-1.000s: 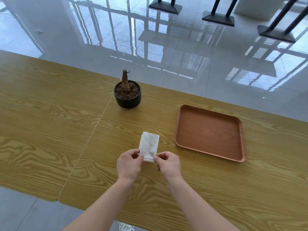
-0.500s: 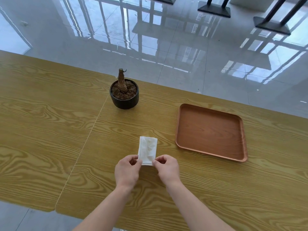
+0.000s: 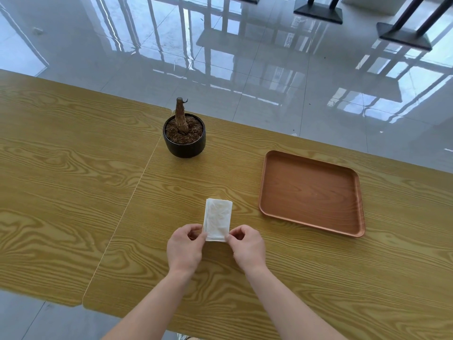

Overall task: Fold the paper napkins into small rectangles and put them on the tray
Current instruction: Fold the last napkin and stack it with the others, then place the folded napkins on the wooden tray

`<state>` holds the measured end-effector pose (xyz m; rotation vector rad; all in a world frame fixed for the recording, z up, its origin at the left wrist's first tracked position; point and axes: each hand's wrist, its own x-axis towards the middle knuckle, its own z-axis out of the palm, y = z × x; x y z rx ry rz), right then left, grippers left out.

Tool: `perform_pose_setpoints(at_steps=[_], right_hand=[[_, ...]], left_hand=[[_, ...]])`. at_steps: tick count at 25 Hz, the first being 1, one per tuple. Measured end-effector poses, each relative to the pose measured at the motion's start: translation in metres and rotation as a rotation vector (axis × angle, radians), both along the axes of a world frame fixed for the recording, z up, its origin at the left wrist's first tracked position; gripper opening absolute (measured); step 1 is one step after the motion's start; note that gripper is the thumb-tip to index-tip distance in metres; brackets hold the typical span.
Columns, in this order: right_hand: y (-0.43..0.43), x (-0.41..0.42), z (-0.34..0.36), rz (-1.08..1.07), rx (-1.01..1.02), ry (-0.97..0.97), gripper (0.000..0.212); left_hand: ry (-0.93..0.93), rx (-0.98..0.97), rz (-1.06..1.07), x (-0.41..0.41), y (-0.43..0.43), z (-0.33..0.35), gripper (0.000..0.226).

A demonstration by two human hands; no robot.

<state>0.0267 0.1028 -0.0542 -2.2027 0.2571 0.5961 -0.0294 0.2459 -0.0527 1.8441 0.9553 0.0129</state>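
A white paper napkin, folded into a narrow upright rectangle, lies flat on the wooden table in front of me. My left hand pinches its near left corner between thumb and fingers. My right hand pinches its near right corner the same way. A brown wooden tray with nothing on it sits to the right of the napkin, a short gap away.
A small black pot with soil and a bare stump stands behind the napkin. A seam between two tabletops runs left of my hands. Beyond the table's far edge is glossy tiled floor with black table bases.
The napkin's layers, slightly fanned and tilted a second ago, now lie squared up and flat. Both hands stay pinched on its near corners. The camera has tipped slightly.
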Motion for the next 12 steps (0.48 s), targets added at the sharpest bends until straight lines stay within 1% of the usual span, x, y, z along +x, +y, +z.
perform_pose_setpoints(at_steps=[3,5,6,8,9,10,12], right_hand=[[-0.005,-0.002,0.001,-0.039,0.083,0.024,0.01],[-0.012,-0.002,0.004,-0.057,0.123,0.019,0.009],[-0.015,0.002,0.007,-0.039,0.122,0.0,0.009],[-0.02,0.014,0.011,0.063,0.05,-0.088,0.008],[-0.02,0.023,0.014,0.125,0.001,-0.147,0.003],[-0.018,0.032,0.018,0.183,-0.039,-0.209,0.005],[-0.011,0.053,0.022,0.311,-0.1,-0.31,0.026]], left_hand=[[0.021,-0.03,0.042,-0.009,0.0,0.001,0.019],[0.065,-0.147,0.167,-0.02,-0.005,0.002,0.012],[0.096,-0.221,0.226,-0.025,-0.01,0.004,0.01],[0.148,-0.362,0.28,-0.03,-0.019,0.007,0.018],[0.16,-0.426,0.295,-0.029,-0.024,0.008,0.021],[0.164,-0.479,0.315,-0.026,-0.028,0.01,0.022],[0.162,-0.545,0.361,-0.016,-0.033,0.012,0.02]])
